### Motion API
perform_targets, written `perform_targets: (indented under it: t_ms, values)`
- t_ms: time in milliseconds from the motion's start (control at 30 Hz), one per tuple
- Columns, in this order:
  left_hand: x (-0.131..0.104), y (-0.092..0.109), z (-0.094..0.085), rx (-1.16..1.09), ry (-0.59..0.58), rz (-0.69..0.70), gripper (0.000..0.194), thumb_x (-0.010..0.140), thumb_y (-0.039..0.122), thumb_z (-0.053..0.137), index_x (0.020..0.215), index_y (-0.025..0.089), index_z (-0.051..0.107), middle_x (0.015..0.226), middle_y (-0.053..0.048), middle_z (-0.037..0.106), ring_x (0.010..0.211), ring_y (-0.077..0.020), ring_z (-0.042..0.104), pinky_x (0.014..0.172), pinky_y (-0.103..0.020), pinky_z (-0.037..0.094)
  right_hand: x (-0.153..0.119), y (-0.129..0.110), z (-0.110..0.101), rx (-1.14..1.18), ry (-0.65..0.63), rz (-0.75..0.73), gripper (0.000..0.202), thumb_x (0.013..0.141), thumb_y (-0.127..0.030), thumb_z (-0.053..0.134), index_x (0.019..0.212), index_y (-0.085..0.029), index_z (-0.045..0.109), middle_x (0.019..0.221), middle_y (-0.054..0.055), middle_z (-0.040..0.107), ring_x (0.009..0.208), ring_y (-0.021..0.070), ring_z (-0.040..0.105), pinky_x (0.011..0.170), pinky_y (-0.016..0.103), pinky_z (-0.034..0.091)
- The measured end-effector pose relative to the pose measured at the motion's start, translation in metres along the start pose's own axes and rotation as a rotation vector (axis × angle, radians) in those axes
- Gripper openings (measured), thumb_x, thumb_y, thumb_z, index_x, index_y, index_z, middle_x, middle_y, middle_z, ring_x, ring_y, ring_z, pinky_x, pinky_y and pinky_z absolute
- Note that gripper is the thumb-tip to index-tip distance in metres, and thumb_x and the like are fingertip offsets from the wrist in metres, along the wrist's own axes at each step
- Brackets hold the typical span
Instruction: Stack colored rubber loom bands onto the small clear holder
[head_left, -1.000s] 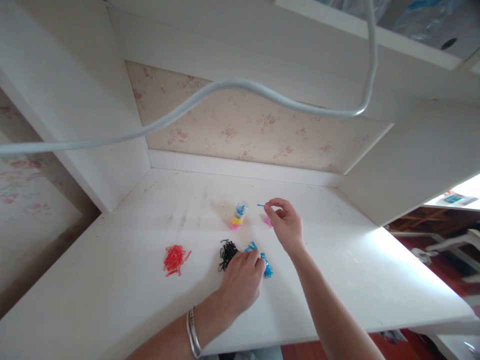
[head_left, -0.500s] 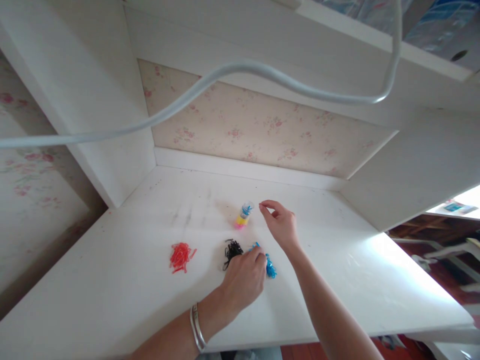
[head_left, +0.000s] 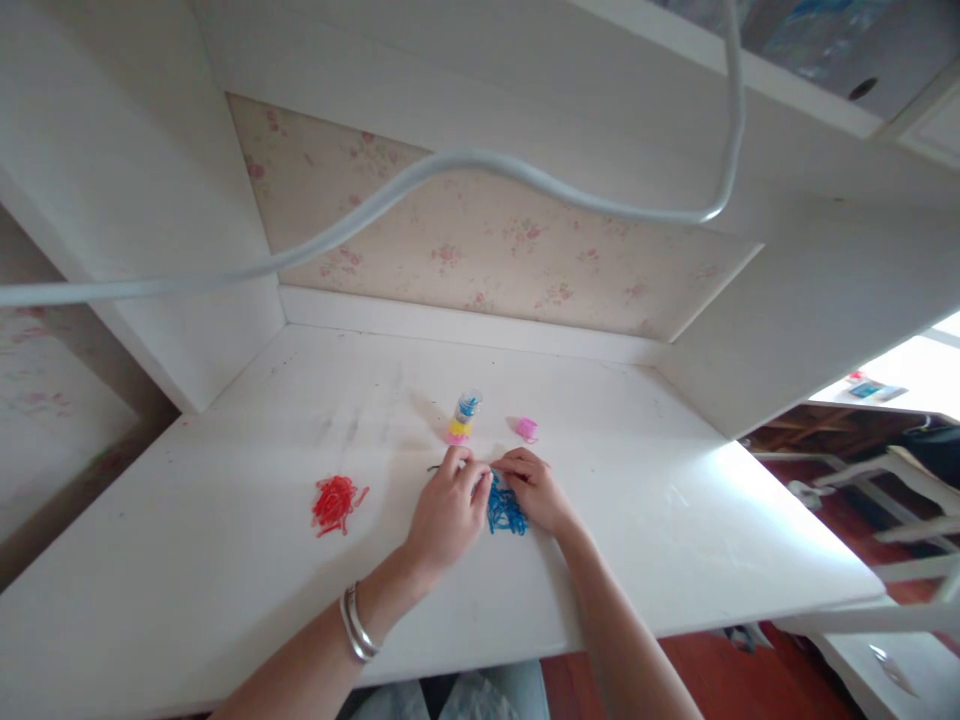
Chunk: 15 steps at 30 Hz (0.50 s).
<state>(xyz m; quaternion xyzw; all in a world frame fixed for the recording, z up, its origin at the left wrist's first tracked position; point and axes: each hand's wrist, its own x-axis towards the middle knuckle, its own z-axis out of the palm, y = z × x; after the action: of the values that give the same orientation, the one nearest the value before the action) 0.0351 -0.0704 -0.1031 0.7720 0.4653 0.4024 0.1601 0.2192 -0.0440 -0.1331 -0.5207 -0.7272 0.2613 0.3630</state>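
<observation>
My left hand (head_left: 450, 508), with silver bangles on its wrist, is closed in a pinch just left of a pile of small blue rubber bands (head_left: 508, 512). My right hand (head_left: 537, 490) meets it over the upper edge of that pile, its fingers pinched too. What lies between the fingertips is too small to make out. Behind my hands stands a small clear jar (head_left: 466, 409) with blue, yellow and pink layers inside. A dark strand of the black pile shows at my left hand; the rest is hidden.
Red rubber bands (head_left: 337, 505) lie heaped on the white desk (head_left: 225, 580) to the left. A small pink clump (head_left: 527, 430) sits right of the jar. A white cable (head_left: 480, 160) crosses above, in front of the shelf. Side panels bound the desk.
My right hand has come down from beside the jar to the blue pile, uncovering the pink clump. My left hand has shifted off the blue bands and now covers the black pile. The view has shifted slightly.
</observation>
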Motion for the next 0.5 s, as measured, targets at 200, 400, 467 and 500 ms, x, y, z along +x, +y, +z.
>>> perform_targets:
  t_ms: [200,400,467,500]
  values:
    - [0.009,-0.015,0.0,-0.086,0.14,-0.061,0.013,0.091,0.026,0.048,0.092,0.021,0.06,0.101,-0.004,0.052,0.094,-0.0158,0.057,0.086,-0.029,0.048,-0.004,0.009,-0.003,-0.125,-0.077,-0.061,0.035,0.083,-0.013,0.047,0.101,-0.03,0.071,0.102,0.003,0.059,0.082,0.0129,0.058,0.076,0.028,0.046]
    - [0.025,-0.015,-0.011,-0.094,0.176,-0.142,0.02,0.09,0.034,0.049,0.093,0.02,0.063,0.097,-0.003,0.053,0.062,-0.0095,0.048,0.065,-0.025,0.047,-0.005,0.012,-0.004,-0.128,-0.036,-0.05,0.022,0.086,-0.021,0.051,0.096,-0.025,0.07,0.1,0.003,0.059,0.078,0.0122,0.058,0.071,0.025,0.046]
    - [0.038,-0.015,-0.019,-0.059,0.207,-0.147,0.022,0.09,0.036,0.05,0.093,0.019,0.064,0.097,-0.003,0.053,0.06,-0.0089,0.047,0.066,-0.026,0.046,-0.004,0.012,-0.004,-0.136,-0.032,-0.05,0.019,0.085,-0.022,0.052,0.095,-0.025,0.069,0.099,0.003,0.06,0.081,0.0128,0.058,0.073,0.025,0.045]
    - [0.045,-0.015,-0.023,-0.035,0.221,-0.144,0.023,0.089,0.036,0.05,0.094,0.019,0.065,0.098,-0.003,0.053,0.059,-0.0087,0.047,0.067,-0.026,0.046,-0.004,0.012,-0.005,-0.139,-0.031,-0.049,0.018,0.085,-0.021,0.053,0.094,-0.025,0.068,0.099,0.002,0.06,0.082,0.013,0.058,0.074,0.025,0.045]
